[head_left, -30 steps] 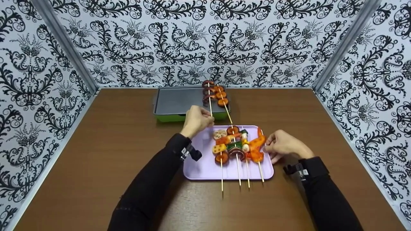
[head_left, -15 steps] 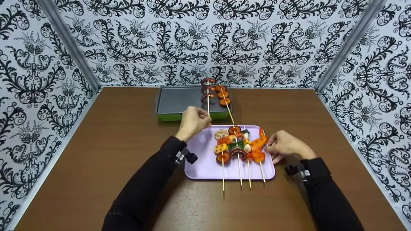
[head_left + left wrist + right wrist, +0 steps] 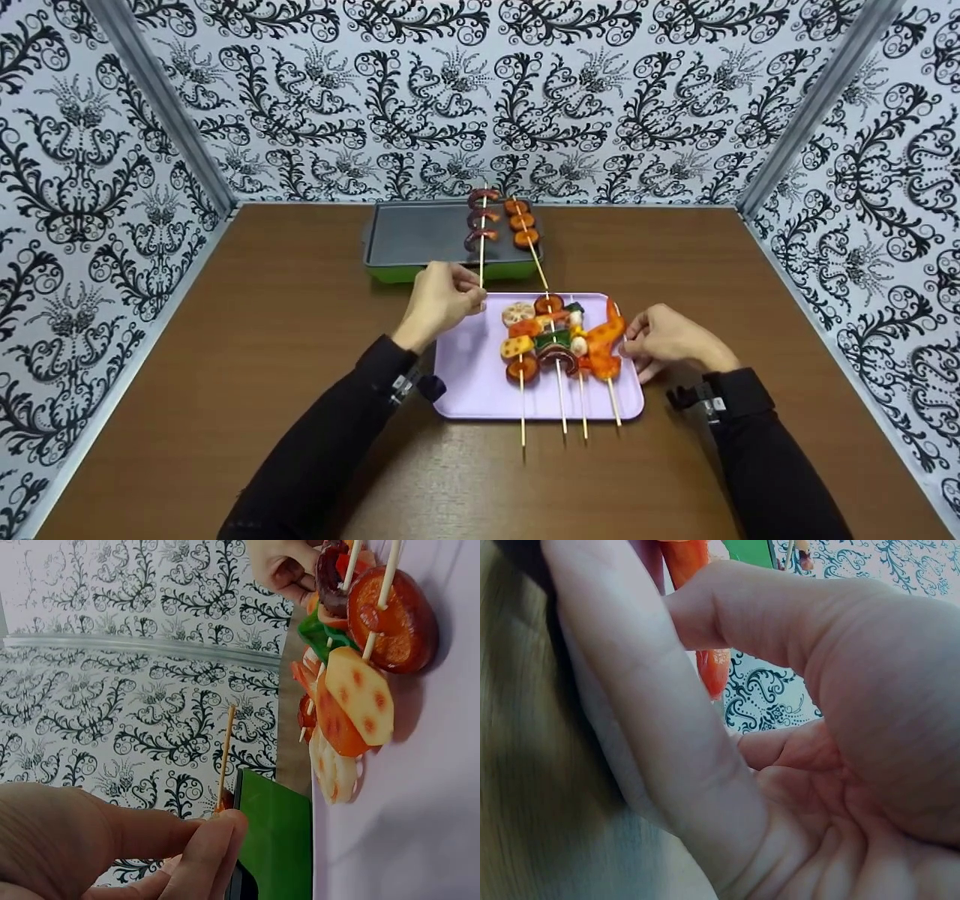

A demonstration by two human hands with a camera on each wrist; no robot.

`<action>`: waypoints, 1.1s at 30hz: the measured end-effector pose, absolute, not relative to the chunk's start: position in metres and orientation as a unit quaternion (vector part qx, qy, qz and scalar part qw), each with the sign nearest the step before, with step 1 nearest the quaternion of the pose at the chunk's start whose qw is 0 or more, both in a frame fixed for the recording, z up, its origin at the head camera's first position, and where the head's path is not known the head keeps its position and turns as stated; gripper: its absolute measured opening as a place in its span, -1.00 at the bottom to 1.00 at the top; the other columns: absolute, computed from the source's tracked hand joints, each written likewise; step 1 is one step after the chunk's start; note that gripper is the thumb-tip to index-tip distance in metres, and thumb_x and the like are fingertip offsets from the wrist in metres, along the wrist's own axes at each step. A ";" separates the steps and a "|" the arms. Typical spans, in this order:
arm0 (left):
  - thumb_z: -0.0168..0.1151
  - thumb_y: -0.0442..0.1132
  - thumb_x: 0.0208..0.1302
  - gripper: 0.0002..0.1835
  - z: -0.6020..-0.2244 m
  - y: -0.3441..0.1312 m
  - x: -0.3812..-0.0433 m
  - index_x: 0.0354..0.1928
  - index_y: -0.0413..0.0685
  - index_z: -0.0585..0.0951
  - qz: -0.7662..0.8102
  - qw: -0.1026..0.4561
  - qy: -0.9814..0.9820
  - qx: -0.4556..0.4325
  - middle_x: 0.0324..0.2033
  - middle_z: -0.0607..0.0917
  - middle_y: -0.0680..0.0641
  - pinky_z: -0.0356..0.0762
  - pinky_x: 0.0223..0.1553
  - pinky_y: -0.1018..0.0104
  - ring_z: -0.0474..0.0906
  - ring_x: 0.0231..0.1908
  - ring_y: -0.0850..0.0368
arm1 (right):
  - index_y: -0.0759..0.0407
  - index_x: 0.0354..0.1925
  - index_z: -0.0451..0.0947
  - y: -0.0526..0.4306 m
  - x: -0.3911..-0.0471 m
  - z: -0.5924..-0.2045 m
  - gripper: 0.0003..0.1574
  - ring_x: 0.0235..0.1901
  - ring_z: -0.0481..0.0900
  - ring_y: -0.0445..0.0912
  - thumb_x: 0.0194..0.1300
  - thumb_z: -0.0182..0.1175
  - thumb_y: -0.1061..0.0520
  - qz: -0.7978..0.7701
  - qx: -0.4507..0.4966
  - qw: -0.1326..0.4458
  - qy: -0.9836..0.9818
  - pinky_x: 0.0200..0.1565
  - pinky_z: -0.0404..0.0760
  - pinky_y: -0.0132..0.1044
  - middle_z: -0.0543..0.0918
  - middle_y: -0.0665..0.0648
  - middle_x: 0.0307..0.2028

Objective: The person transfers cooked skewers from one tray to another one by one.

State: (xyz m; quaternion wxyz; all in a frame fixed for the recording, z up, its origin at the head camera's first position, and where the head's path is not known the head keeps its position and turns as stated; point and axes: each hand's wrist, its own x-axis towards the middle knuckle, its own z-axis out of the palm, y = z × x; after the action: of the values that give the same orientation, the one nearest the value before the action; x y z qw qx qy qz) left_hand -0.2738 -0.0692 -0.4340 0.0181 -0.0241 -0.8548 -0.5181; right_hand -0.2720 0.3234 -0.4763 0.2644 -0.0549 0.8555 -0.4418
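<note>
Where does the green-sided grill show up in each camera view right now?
Head: green-sided grill at upper centre, behind the lilac tray.
Left wrist: grill at lower centre, left of the tray.
Right wrist: grill, a green sliver at the top edge.
Shared landmark: black-and-white patterned wallpaper.

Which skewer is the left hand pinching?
The skewer with three dark red-brown curved pieces, its stick's near end in the left hand. The skewer with orange slices beside it isn't held; the other skewers lie on the lilac tray.
</note>
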 end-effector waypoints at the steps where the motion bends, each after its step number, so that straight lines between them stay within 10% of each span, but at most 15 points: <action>1: 0.53 -0.43 0.39 -0.92 -0.434 -0.070 -0.271 -0.12 -0.24 0.88 -0.519 0.016 -0.854 -0.025 -0.25 0.96 -0.16 0.90 -0.27 0.40 0.84 -0.39 0.23 | 0.49 0.11 0.61 0.324 -0.272 -0.476 -0.70 -0.44 0.85 -0.08 0.58 0.38 0.27 -0.441 -0.055 0.264 0.856 -0.30 0.96 -0.16 0.77 0.14 -0.30; 33: 0.54 -0.42 0.39 -0.94 -0.457 -0.098 -0.208 -0.15 -0.19 0.87 -0.487 0.005 -0.872 -0.049 -0.26 0.96 -0.11 0.92 -0.27 0.32 0.90 -0.35 0.14 | 0.51 0.12 0.61 0.325 -0.272 -0.476 -0.68 -0.44 0.84 -0.08 0.57 0.38 0.28 -0.441 -0.065 0.263 0.856 -0.31 0.96 -0.16 0.75 0.14 -0.27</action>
State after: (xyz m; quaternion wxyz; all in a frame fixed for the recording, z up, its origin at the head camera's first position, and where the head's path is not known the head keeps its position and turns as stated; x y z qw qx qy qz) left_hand -0.2081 -0.0975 -0.4574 0.0055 -0.0492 -0.8719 -0.4871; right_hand -0.2718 0.3250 -0.4760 0.2630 -0.0646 0.8559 -0.4406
